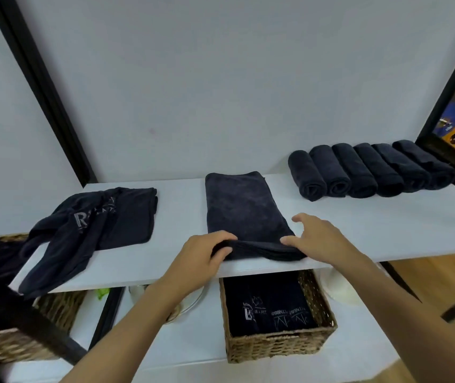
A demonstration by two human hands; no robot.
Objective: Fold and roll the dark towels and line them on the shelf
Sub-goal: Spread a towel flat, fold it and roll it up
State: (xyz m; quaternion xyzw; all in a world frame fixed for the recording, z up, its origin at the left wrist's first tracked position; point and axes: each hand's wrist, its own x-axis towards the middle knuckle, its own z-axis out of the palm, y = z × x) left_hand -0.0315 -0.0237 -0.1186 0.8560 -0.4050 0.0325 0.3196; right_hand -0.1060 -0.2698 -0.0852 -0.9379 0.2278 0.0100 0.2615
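Observation:
A dark towel (242,205), folded into a long strip, lies on the white shelf (359,225) and runs away from me. My left hand (207,252) grips its near end, with the fingers curled under the fold. On the same end's right corner rests my right hand (317,239), fingers spread. Several rolled dark towels (370,172) stand side by side at the back right of the shelf. A loose pile of dark towels with grey lettering (90,225) sprawls on the left and hangs over the front edge.
Below the shelf, a wicker basket (281,346) holds folded dark towels with printed logos. Another wicker basket (5,344) sits lower left. Black frame posts (41,87) rise on both sides against the white wall. Wooden floor shows at the right.

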